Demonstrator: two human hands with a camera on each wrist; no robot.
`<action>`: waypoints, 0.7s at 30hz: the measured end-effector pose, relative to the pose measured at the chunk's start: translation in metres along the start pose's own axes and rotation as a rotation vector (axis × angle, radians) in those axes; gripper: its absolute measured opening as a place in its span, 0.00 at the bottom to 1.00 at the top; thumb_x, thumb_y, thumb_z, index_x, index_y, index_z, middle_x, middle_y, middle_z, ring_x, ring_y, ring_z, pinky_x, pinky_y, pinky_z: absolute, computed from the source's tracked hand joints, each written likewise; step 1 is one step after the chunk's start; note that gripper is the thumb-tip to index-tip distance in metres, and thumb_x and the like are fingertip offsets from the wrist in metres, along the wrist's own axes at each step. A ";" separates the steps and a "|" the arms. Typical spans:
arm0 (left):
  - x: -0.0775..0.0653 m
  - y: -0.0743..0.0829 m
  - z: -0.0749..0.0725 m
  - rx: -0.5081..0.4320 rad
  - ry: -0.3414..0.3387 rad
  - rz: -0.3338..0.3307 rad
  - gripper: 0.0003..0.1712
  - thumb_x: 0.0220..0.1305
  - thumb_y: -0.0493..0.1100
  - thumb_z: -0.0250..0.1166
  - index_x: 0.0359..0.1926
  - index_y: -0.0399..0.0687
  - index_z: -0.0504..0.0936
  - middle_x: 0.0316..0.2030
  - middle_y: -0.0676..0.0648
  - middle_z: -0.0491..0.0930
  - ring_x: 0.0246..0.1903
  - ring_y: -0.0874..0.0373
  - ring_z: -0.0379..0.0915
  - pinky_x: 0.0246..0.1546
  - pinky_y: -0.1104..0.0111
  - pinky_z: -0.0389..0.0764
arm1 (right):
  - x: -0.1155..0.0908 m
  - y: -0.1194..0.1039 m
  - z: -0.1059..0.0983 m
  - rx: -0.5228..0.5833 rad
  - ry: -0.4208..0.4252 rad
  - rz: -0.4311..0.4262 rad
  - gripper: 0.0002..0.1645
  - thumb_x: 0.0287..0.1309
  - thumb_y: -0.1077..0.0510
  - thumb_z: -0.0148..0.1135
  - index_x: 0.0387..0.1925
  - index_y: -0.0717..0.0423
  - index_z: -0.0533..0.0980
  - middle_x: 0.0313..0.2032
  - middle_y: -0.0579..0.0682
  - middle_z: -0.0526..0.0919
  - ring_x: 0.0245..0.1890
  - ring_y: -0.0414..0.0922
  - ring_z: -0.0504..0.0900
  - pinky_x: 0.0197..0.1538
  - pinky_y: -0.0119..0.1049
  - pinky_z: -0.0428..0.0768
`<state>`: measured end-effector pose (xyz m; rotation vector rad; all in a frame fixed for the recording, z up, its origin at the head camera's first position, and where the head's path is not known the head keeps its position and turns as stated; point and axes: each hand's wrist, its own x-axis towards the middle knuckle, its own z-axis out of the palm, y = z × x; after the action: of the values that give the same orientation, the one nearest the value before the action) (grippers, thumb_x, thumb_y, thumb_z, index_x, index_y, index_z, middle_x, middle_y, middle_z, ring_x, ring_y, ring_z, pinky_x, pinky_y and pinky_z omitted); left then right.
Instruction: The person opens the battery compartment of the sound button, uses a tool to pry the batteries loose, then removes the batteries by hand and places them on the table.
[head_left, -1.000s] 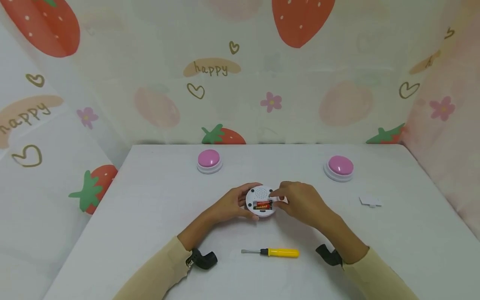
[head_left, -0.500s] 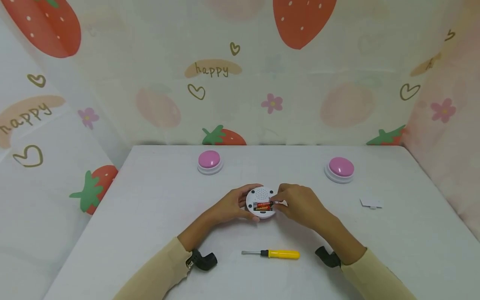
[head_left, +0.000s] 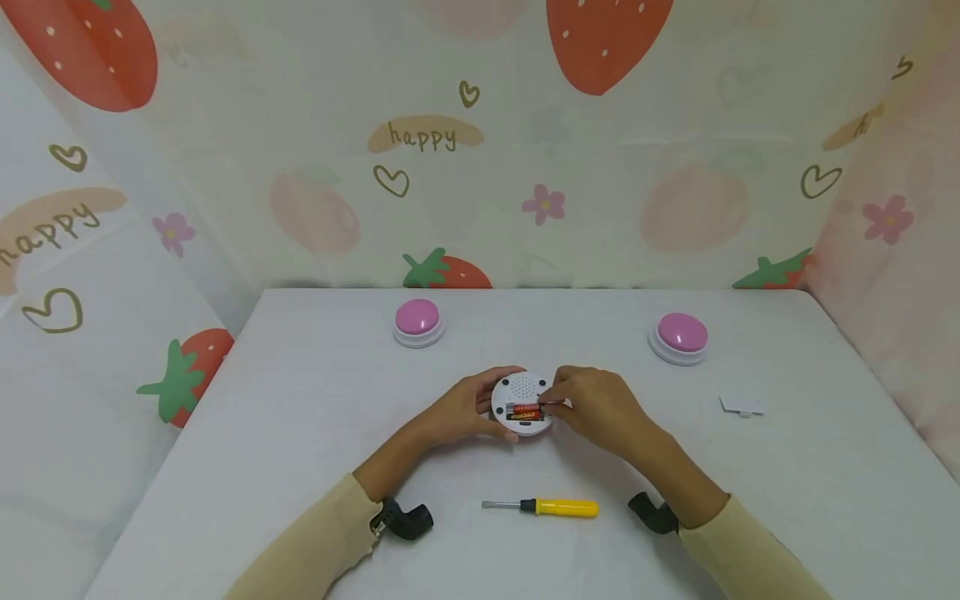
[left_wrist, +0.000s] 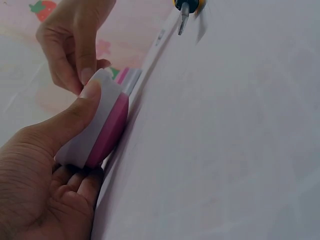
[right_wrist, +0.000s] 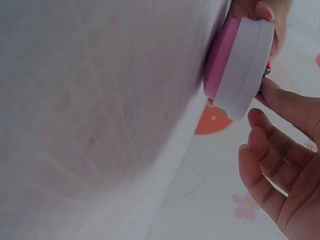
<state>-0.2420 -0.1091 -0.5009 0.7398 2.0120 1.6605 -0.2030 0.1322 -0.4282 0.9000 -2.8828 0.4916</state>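
Note:
A round push button with a pink dome and white base (head_left: 522, 386) lies face down on the table, its underside showing speaker holes and an uncovered battery compartment. Red batteries (head_left: 525, 412) show in that compartment. My left hand (head_left: 465, 408) grips the base from the left, thumb along its near rim in the left wrist view. With thumb and forefinger, my right hand (head_left: 600, 408) pinches the right end of a battery, which the fingers partly hide. In the right wrist view, a metal battery end (right_wrist: 266, 72) sticks up past the base; the other fingers are loosely bent.
A yellow-handled screwdriver (head_left: 558, 507) lies in front of the hands. Two more pink-topped push buttons stand behind: one at left (head_left: 417, 321), one at right (head_left: 679, 337). A small white battery cover (head_left: 742, 405) lies on the right side of the table (head_left: 300, 375).
The right fingers have shifted slightly at the battery's end, and the batteries catch the light differently. My left hand and the push button stay in place.

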 end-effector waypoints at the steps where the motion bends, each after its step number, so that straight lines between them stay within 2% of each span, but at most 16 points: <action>1: 0.000 0.000 0.000 0.003 0.000 0.002 0.54 0.49 0.31 0.80 0.75 0.48 0.63 0.70 0.46 0.68 0.68 0.53 0.67 0.64 0.69 0.73 | 0.000 -0.001 0.000 0.002 0.006 -0.005 0.12 0.53 0.59 0.78 0.41 0.49 0.90 0.35 0.44 0.86 0.34 0.41 0.83 0.37 0.32 0.83; 8: 0.000 0.000 0.000 0.001 -0.003 0.017 0.54 0.49 0.31 0.80 0.75 0.47 0.63 0.70 0.44 0.68 0.68 0.51 0.68 0.64 0.68 0.73 | -0.002 -0.006 0.002 0.009 -0.008 0.016 0.11 0.55 0.62 0.76 0.42 0.52 0.87 0.43 0.49 0.88 0.44 0.48 0.86 0.49 0.43 0.86; 21: 0.000 -0.001 0.000 0.008 0.000 -0.001 0.53 0.50 0.31 0.80 0.75 0.48 0.63 0.70 0.45 0.69 0.68 0.52 0.67 0.65 0.68 0.72 | 0.000 -0.006 0.001 -0.014 -0.043 0.081 0.10 0.59 0.62 0.73 0.42 0.50 0.85 0.43 0.46 0.87 0.42 0.46 0.85 0.48 0.43 0.86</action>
<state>-0.2424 -0.1095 -0.5022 0.7412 2.0203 1.6527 -0.1994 0.1278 -0.4272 0.8050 -2.9677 0.4631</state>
